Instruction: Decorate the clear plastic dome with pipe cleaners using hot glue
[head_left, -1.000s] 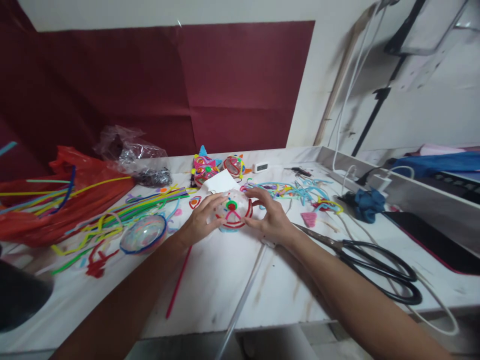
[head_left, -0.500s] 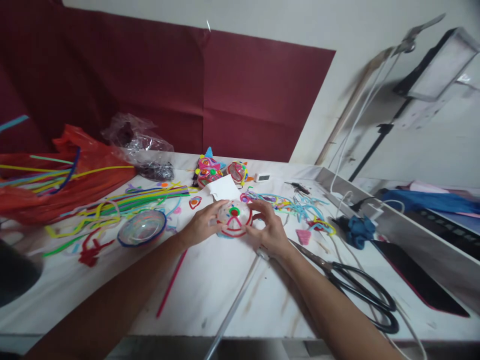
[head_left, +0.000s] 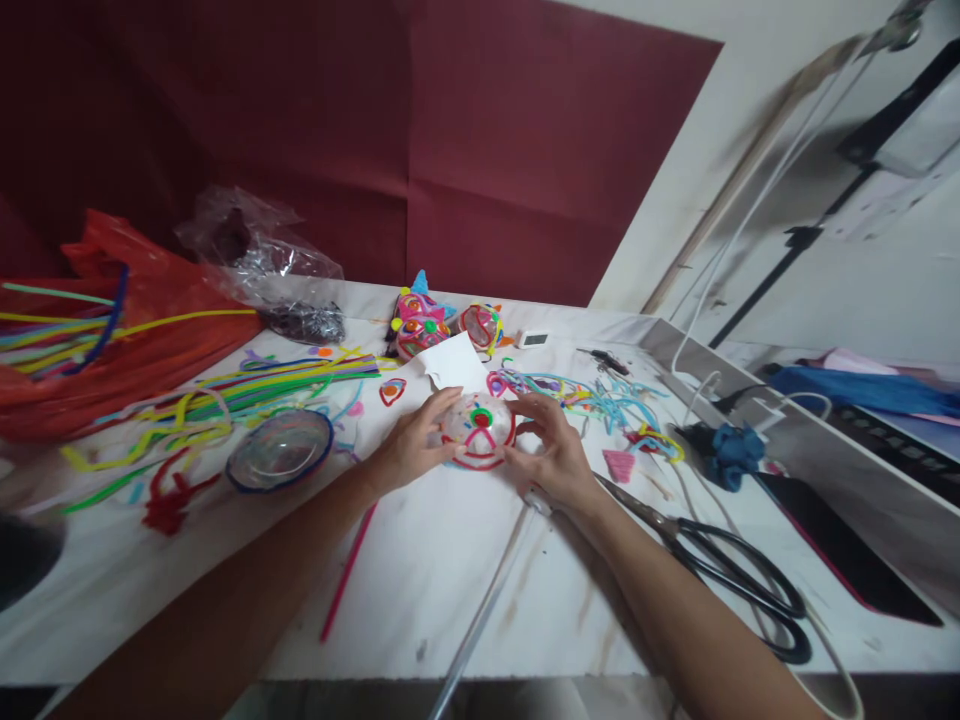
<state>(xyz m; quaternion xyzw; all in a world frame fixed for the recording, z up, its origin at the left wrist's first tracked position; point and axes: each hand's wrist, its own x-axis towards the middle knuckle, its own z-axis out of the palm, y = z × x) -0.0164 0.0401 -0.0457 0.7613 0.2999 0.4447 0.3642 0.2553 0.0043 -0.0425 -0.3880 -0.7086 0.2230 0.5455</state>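
A clear rounded plastic piece (head_left: 480, 440) trimmed with red and pink strips, a green and red round spot on its front, is held above the white table between both hands. My left hand (head_left: 411, 440) grips its left edge with thumb and fingers. On its right edge, the fingers and thumb of my right hand (head_left: 551, 450) are closed. Behind it lies a white paper sheet (head_left: 454, 364). A red-edged eye shape (head_left: 392, 391) rests left of the paper. To the left sits a clear bowl (head_left: 280, 452) with a blue rim.
Large black-handled scissors (head_left: 697, 545) lie beside my right forearm. A pink strip (head_left: 348, 575) and a metal rod (head_left: 480, 620) are nearer the front. Colourful strips (head_left: 292, 380), a red bag (head_left: 150, 300) and two decorated pieces (head_left: 421, 325) stand farther back.
The camera view has shifted and tilted slightly downward. Both hands still hold the clear piece, whose front with the green and red spot now shows a little more fully.
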